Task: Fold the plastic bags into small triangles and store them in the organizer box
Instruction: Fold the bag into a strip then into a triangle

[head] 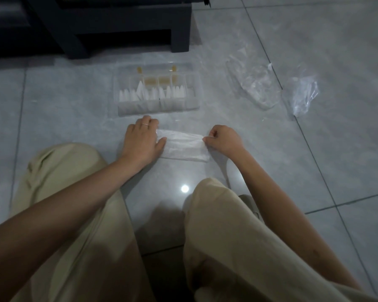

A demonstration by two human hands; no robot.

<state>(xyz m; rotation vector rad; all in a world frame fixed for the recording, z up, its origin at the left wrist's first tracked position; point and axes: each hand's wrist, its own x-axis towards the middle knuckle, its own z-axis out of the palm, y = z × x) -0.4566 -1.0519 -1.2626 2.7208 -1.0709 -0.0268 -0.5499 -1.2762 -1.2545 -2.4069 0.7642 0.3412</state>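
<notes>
Your left hand [143, 138] lies flat on the floor [314, 160], fingers straight and spread a little, pressing down on the left end of the folded bag [183, 144]. Your thumb rests on the plastic itself. There is a thin ring [145, 124] on one finger of that hand.

Your right hand [224, 139] is curled, with thumb and fingertips pinching the right end of the same bag. The bag stretches between your two hands as a long, flattened, translucent white strip. It lies on the tiles and runs left to right.

Just beyond your left hand, a little toward your right, stands the organizer box [157, 108]. It is clear plastic, open at the top and divided into narrow compartments. Folded triangles [140, 92] stand in a row across several compartments, points up, and one sticks up taller than the rest. Some yellowish pieces show at the far side of the box, but what they are cannot be told.

Beyond your right hand and further out to the right, well apart from it, lie the loose bags [253, 83]. They are clear and crumpled and sit in two heaps side by side on the tiles.

Beyond the box, far from both hands, stands dark furniture [127, 29] with a thick leg on the floor. Nearer you than your hands, your knees in beige trousers [74, 214] spread to either side, with bare tile between them.
</notes>
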